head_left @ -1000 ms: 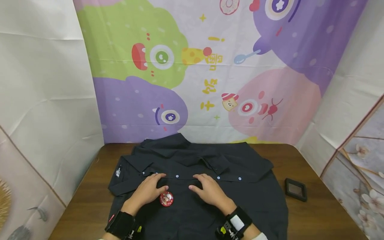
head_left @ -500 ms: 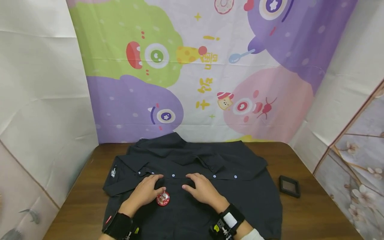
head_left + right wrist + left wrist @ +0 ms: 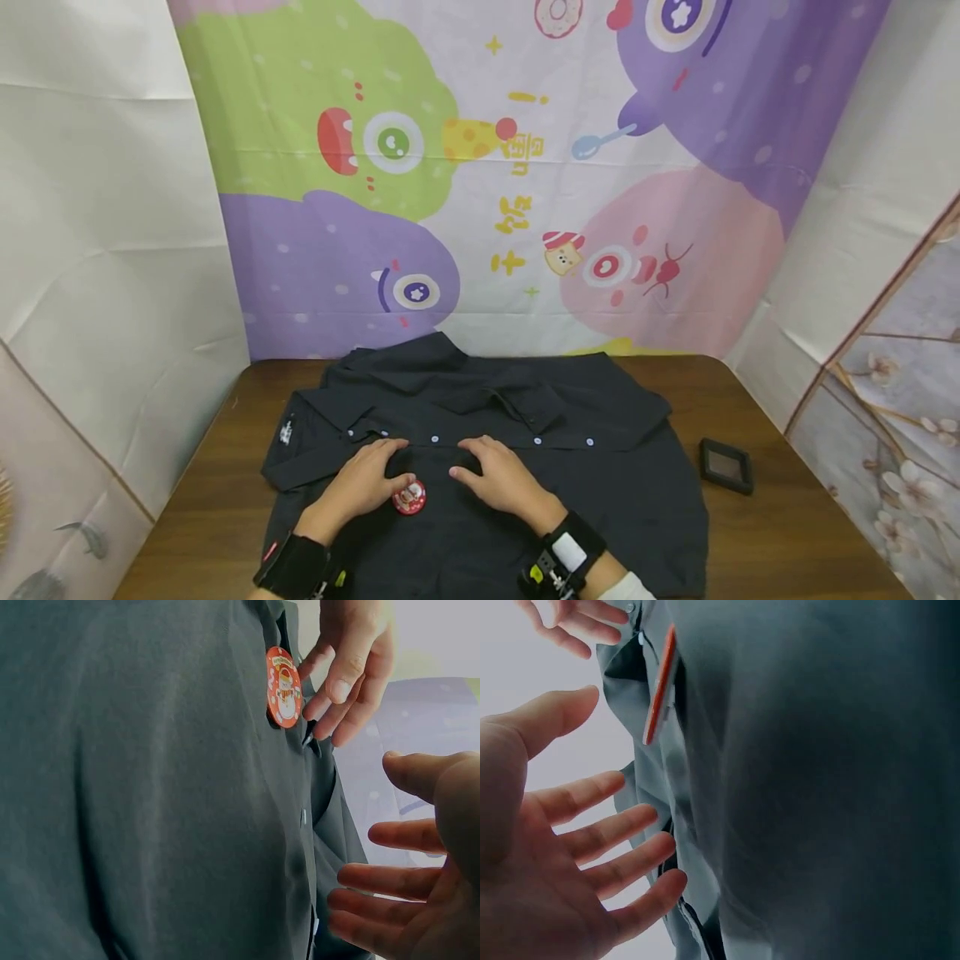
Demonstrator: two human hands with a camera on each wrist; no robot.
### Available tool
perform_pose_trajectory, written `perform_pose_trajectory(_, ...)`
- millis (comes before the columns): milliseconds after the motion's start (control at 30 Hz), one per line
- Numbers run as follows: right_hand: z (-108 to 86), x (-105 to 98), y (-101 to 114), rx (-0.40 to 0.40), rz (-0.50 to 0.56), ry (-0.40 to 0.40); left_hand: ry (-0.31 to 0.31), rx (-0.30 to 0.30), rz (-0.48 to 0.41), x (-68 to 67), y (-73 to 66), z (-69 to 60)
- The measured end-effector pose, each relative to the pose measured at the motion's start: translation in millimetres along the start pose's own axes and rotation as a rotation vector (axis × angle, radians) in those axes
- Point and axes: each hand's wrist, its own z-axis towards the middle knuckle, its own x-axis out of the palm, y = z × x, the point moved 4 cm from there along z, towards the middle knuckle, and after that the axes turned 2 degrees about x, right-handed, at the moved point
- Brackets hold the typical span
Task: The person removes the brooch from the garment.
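Observation:
A dark shirt [image 3: 600, 500] with white buttons lies spread on the table, its collar folded near the middle. On it sits a round red badge [image 3: 409, 497] with a snowman picture, clearest in the right wrist view. My left hand [image 3: 365, 481] is over the shirt just left of the badge, thumb beside its upper edge in the head view, fingers spread and relaxed. To the right of the badge, my right hand [image 3: 504, 479] hovers or rests over the shirt with fingers loosely extended. Neither hand holds anything. Whether the fingertips touch the cloth is hard to tell.
A small black square frame [image 3: 726, 467] lies on the wooden table [image 3: 780, 542], right of the shirt. Behind the table hangs a cartoon-printed cloth [image 3: 510, 317]. White panels [image 3: 112, 208] stand at both sides.
My right hand has shifted slightly left, toward the badge. The left hand, badge and shirt stay as they were; the head view has turned a little.

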Motion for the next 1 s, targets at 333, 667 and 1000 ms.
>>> perform_pose_trajectory(333, -1.0, 5, 4, -0.017, -0.031, -0.005, 0.023, 0.028, -0.001, 4.4, 2.4, 0.5)
perform_pose_trajectory(667, -2.7, 6, 8, -0.051, -0.043, -0.018, 0.038, 0.027, -0.019, 6.4, 3.4, -0.8)
perform_pose_trajectory(1000, -4.7, 10, 13, -0.053, -0.055, 0.001, 0.036, 0.029, -0.026, 8.2, 0.6, -3.8)
